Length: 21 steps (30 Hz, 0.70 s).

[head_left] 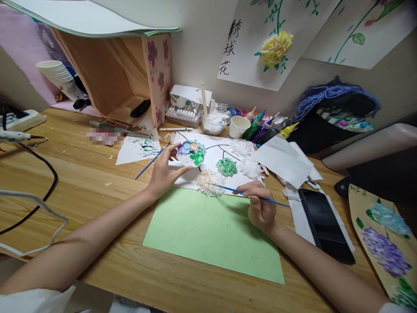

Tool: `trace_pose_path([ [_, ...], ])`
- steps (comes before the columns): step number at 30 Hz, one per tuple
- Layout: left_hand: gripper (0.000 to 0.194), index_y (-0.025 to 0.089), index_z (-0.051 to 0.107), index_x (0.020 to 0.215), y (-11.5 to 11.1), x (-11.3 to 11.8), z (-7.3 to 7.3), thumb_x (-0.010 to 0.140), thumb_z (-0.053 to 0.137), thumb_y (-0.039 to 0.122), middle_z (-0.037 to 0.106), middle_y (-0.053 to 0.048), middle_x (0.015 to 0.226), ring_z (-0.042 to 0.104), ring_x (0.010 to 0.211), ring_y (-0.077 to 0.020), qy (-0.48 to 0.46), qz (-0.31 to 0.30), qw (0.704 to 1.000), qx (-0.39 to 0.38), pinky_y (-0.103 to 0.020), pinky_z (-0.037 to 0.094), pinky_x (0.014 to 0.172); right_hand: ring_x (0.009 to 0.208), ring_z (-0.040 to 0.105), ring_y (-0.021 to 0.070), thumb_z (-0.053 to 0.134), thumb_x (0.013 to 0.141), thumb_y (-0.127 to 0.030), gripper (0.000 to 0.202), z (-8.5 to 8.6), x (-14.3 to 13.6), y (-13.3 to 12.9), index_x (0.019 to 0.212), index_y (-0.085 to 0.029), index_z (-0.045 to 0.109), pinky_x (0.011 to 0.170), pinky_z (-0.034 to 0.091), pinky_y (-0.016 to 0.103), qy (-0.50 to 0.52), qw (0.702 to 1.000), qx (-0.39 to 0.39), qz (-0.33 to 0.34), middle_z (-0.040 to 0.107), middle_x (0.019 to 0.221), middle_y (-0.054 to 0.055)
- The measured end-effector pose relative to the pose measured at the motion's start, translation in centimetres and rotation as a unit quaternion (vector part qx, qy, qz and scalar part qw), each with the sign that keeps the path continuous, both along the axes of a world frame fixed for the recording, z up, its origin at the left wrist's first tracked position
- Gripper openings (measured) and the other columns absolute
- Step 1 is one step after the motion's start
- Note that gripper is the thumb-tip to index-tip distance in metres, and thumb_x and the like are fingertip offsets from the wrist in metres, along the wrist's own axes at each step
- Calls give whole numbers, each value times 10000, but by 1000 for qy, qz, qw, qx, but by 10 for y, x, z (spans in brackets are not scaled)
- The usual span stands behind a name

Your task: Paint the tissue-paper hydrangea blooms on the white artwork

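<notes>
My left hand (166, 166) grips a small clear paint palette (192, 153) with blue, purple, peach and green paint on it, held over the white paper. In my right hand (262, 202) is a thin blue paintbrush (234, 190), its tip touching a peach-tinted paper flower (208, 181). That flower sits at the near edge of the white paper (208, 152), which has black branch lines. A green paper flower (227, 167) and white ones (243, 148) are on the same sheet. Under its near edge lies a light green sheet (211, 230).
A second blue brush (151, 161) lies on paint-smeared paper (140, 150) at left. Behind stand a paper cup (239, 127), a tub of white scraps (214, 123) and paint bottles (260, 126). A black phone (325, 226) lies right; cables (48, 174) cross the left.
</notes>
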State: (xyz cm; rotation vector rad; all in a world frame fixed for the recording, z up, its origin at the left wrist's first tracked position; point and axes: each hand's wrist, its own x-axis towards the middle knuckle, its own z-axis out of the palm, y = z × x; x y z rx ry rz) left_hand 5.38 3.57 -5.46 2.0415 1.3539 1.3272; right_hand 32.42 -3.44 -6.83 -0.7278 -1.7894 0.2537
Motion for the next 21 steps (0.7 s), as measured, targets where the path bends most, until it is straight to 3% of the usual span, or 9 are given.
trace_pose_path([
  [21,637,205,502,1276,1,0,0,728,769,389,624,-61,1106,554,835,-154,0,-1,1000,2,-285,475,797,695,641,174,400,947,-211,159,-1,1,-1,941,-227,558,616,483,327,-2,1000,6,-2,685,791,27],
])
